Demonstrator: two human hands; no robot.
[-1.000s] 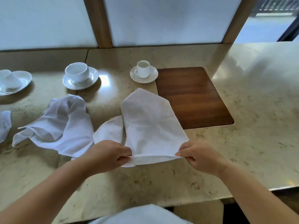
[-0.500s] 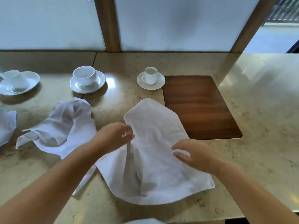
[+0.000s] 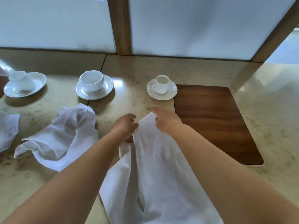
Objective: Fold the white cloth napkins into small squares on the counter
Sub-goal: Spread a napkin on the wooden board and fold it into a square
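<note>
both hands (image 3: 124,126) (image 3: 165,119) pinch the napkin's (image 3: 161,167) far edge between curled fingers.

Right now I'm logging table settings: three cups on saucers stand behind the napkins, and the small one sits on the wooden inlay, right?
Not quite. In the head view the small cup and its saucer stand on the stone counter, just left of the wooden inlay, not on it. Three cups on saucers is correct.
</note>
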